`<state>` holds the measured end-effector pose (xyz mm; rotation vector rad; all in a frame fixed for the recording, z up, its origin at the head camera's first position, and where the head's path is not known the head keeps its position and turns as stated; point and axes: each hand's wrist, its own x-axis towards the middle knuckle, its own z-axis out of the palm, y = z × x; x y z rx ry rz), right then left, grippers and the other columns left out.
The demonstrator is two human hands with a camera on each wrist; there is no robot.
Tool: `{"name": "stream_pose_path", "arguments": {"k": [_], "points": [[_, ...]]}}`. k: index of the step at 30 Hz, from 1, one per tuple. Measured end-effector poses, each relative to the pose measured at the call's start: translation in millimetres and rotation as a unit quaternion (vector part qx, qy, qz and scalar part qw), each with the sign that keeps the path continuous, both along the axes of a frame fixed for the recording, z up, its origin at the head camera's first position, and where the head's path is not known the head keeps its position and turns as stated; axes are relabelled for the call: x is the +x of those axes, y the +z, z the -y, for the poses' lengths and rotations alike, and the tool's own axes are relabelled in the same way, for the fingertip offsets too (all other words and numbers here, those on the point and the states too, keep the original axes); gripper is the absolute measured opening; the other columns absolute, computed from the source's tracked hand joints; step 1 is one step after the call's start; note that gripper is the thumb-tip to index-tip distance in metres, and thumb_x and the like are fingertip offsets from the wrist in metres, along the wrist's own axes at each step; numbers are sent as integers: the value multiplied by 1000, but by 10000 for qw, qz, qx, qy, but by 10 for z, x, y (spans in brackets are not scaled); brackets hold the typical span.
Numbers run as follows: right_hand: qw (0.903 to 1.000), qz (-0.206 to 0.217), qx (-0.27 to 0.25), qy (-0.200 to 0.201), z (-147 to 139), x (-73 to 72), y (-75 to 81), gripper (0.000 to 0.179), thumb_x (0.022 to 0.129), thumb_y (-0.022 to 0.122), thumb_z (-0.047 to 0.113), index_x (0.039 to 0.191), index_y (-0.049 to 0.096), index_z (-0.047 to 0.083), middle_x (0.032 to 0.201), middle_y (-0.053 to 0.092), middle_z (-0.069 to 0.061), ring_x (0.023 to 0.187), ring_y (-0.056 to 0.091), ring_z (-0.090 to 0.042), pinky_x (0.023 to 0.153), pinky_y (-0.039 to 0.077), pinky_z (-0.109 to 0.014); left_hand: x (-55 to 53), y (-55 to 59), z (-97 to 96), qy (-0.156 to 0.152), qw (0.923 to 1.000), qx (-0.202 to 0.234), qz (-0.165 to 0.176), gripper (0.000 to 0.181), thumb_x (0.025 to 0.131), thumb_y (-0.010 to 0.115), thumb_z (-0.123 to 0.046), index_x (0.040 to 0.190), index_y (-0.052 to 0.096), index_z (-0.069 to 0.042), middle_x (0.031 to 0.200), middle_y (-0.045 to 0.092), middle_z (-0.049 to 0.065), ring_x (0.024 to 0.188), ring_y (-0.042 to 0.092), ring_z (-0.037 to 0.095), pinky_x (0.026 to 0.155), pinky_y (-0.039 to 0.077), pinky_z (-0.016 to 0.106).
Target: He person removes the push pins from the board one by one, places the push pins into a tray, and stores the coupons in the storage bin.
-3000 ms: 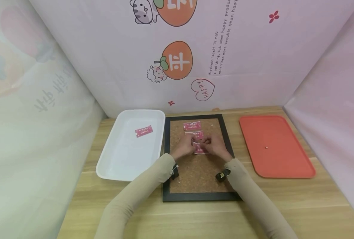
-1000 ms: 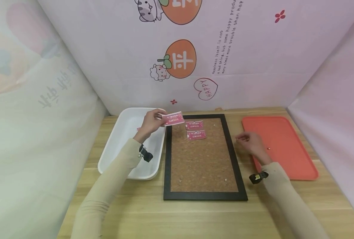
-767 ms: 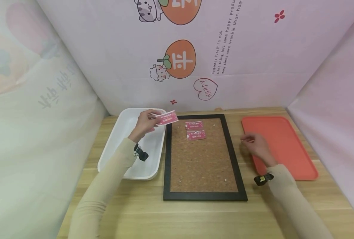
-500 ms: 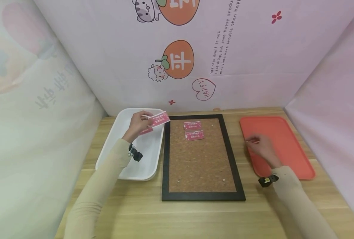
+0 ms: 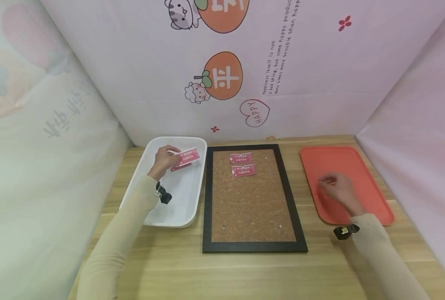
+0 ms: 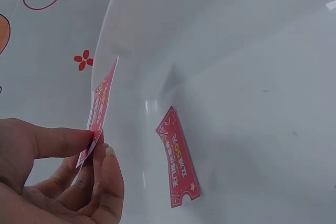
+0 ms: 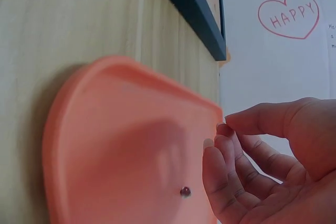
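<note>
My left hand (image 5: 164,161) pinches a pink coupon (image 5: 188,157) between thumb and fingers, above the white tray (image 5: 132,183). A second coupon (image 6: 179,163) lies flat inside that tray, partly covered in the head view. Two more coupons, an upper one (image 5: 241,158) and a lower one (image 5: 243,171), stay on the cork board (image 5: 254,204), each with a small tack at its top edge. Over the red tray (image 5: 374,200), my right hand (image 5: 338,188) brings thumb and fingertips together on a tiny thumbtack, barely visible. A round-headed tack (image 7: 185,192) rests on the red tray.
The board has a black frame (image 5: 255,246) and stands between the trays on a wooden table (image 5: 222,275). Small tacks sit near its bottom corners, at left (image 5: 223,228) and right (image 5: 280,226). Printed cloth walls (image 5: 301,112) enclose the back and sides.
The third coupon has left the board in my left hand, which has carried it left over the white tray. My right hand has moved right, from the board to over the red tray.
</note>
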<state>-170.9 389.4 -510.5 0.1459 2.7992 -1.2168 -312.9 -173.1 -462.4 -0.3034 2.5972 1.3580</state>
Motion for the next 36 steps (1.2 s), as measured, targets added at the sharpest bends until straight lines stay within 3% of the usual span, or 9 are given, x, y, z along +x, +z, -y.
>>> {"name": "stream_pose_path", "arguments": {"k": [4,9,15,19,22,29,36], "points": [[9999,-14,116,-11,-51,28,-32,37,106,55,19,128,61,-10,120,65,-35,84,72,-23,67,63,-32,-29,-99,45,-22,9997,-211,87,39,95,67,-12,132,63,-4,129,68,21,105,63,26,77,50,27],[9996,-64,251,-72,-98,58,-61,34,105,57,18,125,64,-10,116,67,-34,75,70,-16,63,60,-30,-42,-189,97,-33,9993,-364,24,40,90,66,-6,130,65,-1,126,68,23,96,64,24,77,55,30],[9997,51,208,-155,-132,77,-87,35,106,57,18,126,63,-10,117,67,-35,73,71,-18,63,59,-28,-52,-289,168,-177,9977,-661,-3,40,88,65,-7,128,67,-1,118,70,21,86,61,19,65,48,20],[9994,213,184,-183,-153,85,-95,37,106,56,18,128,62,-11,118,67,-35,76,71,-20,64,60,-30,-52,-335,200,-278,9950,-957,36,39,88,67,-10,125,69,-1,114,71,21,82,60,18,63,45,20],[9991,298,212,-214,-160,94,-94,37,106,56,18,128,62,-11,118,66,-36,78,71,-20,64,60,-30,-51,-345,211,-329,9930,-1130,89,38,89,69,-11,125,70,0,124,69,22,90,61,21,70,48,23],[9986,341,315,-253,-195,108,-123,35,105,57,17,127,62,-11,117,67,-35,78,70,-17,63,59,-28,-49,-354,212,-466,9884,-1423,250,39,93,68,-14,129,67,1,139,62,24,121,58,35,104,49,45],[9985,340,324,-296,-262,103,-174,33,104,58,15,123,64,-10,112,69,-32,79,69,-16,63,59,-28,-42,-419,197,-492,9866,-1539,217,38,95,68,-15,130,67,0,135,62,23,121,58,37,108,49,50]]}}
